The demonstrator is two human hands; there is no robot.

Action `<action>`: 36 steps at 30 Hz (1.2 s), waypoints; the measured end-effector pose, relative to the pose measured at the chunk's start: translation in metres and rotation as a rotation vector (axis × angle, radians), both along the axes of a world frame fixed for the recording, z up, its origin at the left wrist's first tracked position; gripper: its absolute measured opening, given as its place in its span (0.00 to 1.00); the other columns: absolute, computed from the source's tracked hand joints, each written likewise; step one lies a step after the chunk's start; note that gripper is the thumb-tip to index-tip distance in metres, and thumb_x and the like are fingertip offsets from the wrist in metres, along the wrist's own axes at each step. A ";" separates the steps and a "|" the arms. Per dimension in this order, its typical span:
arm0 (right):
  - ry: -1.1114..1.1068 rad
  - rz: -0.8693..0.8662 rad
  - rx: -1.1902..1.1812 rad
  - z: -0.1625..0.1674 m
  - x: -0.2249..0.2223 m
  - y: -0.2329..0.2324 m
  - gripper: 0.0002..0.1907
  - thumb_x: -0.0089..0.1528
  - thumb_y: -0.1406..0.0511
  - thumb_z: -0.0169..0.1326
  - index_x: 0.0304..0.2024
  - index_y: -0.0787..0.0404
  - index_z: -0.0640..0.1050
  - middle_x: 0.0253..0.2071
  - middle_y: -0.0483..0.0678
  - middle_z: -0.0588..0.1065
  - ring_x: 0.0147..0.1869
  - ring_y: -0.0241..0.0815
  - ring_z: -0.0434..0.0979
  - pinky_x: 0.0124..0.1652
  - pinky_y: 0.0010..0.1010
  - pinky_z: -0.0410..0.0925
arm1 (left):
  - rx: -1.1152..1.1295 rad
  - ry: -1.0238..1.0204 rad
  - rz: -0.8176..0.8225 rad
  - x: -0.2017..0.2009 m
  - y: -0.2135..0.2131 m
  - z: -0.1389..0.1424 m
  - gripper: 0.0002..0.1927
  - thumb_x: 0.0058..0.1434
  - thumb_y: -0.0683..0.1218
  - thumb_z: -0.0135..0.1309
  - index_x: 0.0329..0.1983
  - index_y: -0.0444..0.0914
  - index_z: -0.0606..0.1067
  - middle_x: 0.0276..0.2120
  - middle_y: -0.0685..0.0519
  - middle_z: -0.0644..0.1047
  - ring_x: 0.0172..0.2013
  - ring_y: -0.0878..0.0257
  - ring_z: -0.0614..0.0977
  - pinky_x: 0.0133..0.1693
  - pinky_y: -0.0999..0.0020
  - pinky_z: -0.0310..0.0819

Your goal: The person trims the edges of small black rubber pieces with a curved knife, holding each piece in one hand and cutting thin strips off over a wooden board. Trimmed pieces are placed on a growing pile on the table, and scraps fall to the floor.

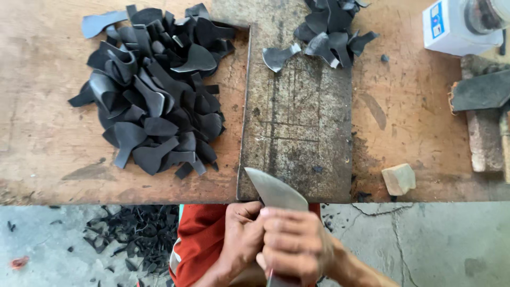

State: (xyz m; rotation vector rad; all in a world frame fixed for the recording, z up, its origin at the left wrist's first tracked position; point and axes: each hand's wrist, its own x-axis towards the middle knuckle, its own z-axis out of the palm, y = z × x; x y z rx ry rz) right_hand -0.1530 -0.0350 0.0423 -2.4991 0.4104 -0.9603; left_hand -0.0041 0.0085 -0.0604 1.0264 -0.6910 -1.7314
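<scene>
I see both hands together at the bench edge: right hand [292,244] fisted on the curved knife blade [277,190], left hand [239,239] pressed against it. Blade tip sits over the metal cutting plate [297,127]. My advice: keep fingers behind the edge. Black leather cutouts [154,101] lie left.

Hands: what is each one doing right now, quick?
Left hand: curled closed against the knife near the blade's base.
Right hand: closed in a fist around the knife's handle.
</scene>
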 end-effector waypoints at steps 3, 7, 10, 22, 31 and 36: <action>-0.055 -0.016 0.041 0.004 0.002 -0.013 0.11 0.59 0.68 0.64 0.27 0.63 0.74 0.30 0.47 0.72 0.40 0.47 0.80 0.58 0.48 0.76 | 0.056 -0.033 0.019 0.001 -0.002 0.005 0.21 0.68 0.44 0.60 0.18 0.34 0.73 0.19 0.64 0.70 0.23 0.78 0.66 0.21 0.76 0.58; -0.067 -0.245 0.046 0.019 -0.011 -0.001 0.09 0.59 0.70 0.62 0.27 0.64 0.75 0.31 0.48 0.74 0.40 0.47 0.81 0.56 0.50 0.77 | 0.191 -0.095 -0.035 -0.001 -0.006 0.019 0.21 0.65 0.48 0.59 0.17 0.34 0.77 0.14 0.58 0.75 0.15 0.74 0.69 0.18 0.74 0.60; -0.080 -0.373 0.087 0.018 -0.020 0.018 0.08 0.57 0.71 0.60 0.26 0.64 0.73 0.30 0.48 0.74 0.38 0.45 0.82 0.54 0.50 0.78 | 0.235 -0.118 -0.045 0.001 -0.007 0.029 0.22 0.65 0.50 0.59 0.16 0.34 0.76 0.13 0.57 0.73 0.13 0.73 0.67 0.16 0.74 0.56; -0.025 -0.177 0.007 0.002 -0.030 0.043 0.13 0.57 0.66 0.67 0.27 0.60 0.72 0.30 0.44 0.72 0.39 0.43 0.81 0.56 0.47 0.77 | 0.175 -0.182 -0.044 0.001 -0.006 0.024 0.23 0.65 0.49 0.59 0.16 0.34 0.76 0.13 0.59 0.73 0.14 0.75 0.67 0.17 0.74 0.56; -0.034 -0.175 0.060 0.011 -0.001 0.016 0.09 0.55 0.71 0.62 0.27 0.62 0.73 0.29 0.45 0.70 0.39 0.43 0.79 0.57 0.48 0.77 | 0.090 -0.121 -0.069 0.004 -0.006 0.012 0.19 0.66 0.45 0.59 0.19 0.33 0.76 0.15 0.60 0.75 0.17 0.76 0.70 0.19 0.76 0.61; -0.006 -0.184 0.023 0.018 0.000 0.001 0.11 0.56 0.67 0.66 0.29 0.64 0.75 0.31 0.47 0.73 0.39 0.46 0.79 0.57 0.48 0.76 | 0.027 -0.117 -0.232 0.017 0.001 0.032 0.11 0.64 0.44 0.58 0.30 0.31 0.81 0.23 0.62 0.79 0.26 0.78 0.76 0.28 0.77 0.71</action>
